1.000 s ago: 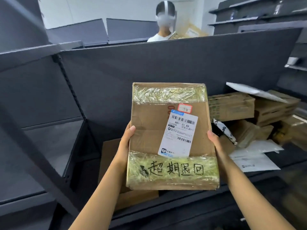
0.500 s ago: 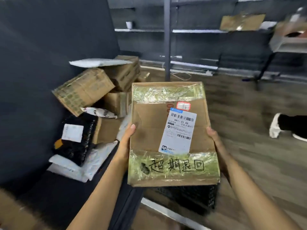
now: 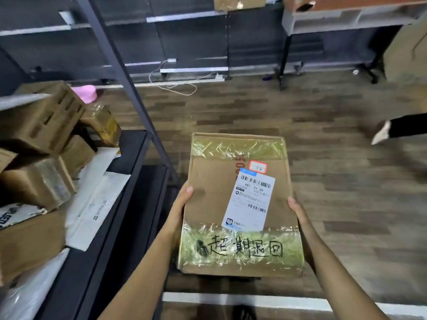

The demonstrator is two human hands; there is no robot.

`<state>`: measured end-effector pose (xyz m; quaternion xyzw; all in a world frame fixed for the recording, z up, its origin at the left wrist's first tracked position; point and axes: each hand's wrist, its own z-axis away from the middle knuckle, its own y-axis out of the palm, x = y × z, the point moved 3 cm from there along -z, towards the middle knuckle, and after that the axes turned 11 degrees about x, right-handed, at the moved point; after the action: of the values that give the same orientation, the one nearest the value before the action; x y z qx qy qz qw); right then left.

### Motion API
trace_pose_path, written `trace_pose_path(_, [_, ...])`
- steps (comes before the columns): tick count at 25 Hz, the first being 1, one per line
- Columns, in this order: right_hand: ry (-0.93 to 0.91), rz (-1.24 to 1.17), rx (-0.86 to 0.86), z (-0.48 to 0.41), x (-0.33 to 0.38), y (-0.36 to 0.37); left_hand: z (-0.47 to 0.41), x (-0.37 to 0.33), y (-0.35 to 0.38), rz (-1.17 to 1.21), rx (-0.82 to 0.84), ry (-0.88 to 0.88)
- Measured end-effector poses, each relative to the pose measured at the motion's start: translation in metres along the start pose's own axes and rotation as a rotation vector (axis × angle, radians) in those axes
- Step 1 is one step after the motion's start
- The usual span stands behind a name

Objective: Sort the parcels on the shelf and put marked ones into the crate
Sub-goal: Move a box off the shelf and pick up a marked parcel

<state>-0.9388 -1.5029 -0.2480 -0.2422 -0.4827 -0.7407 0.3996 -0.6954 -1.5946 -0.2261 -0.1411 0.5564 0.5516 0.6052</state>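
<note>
The left hand [image 3: 182,204] and right hand [image 3: 298,212] grip a marked parcel [image 3: 208,181] between them. Each thumb lies on the top face, 1 at the left edge and 1 at the right edge; the other fingers are hidden beneath. The parcel is held flat in the air above the wooden floor [image 3: 335,158], just right of the shelf [image 3: 129,181], touching nothing but the hands.

The dark shelf fills the left side, with a slanted metal post [image 3: 129,88] rising from it. Brown cardboard boxes [image 3: 39,121] are heaped on it toward the back. White mailers [image 3: 97,192] lie flat near its front edge, 1 reaching that edge.

Yellowish tape bands run along the parcel's far and near edges. The near band bears black handwriting [image 3: 242,248]. A white shipping label [image 3: 250,199] sits right of centre, its bottom overlapping the near band. A small red-bordered sticker [image 3: 258,167] sits at the label's top right corner.
</note>
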Motion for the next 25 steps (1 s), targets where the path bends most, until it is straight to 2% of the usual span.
trace_pose_path(7, [0.067, -0.016, -0.232, -0.068, -0.093, -0.082, -0.078, 0.092, -0.041, -0.009, 0.010, -0.121])
trace_pose_path(12, [0.229, -0.029, -0.297, -0.142, -0.201, -0.142, -0.142, 0.205, -0.126, -0.111, -0.155, -0.300])
trace_pose_path(15, [0.276, 0.052, -0.377, -0.180, -0.256, -0.168, -0.170, 0.265, -0.172, -0.164, -0.174, -0.382])
trace_pose_path(19, [0.272, 0.180, -0.374, -0.228, -0.316, -0.197, -0.205, 0.334, -0.231, -0.238, -0.233, -0.469])
trace_pose_path(25, [0.285, 0.281, -0.424, -0.268, -0.376, -0.243, -0.227, 0.408, -0.270, -0.377, -0.238, -0.518])
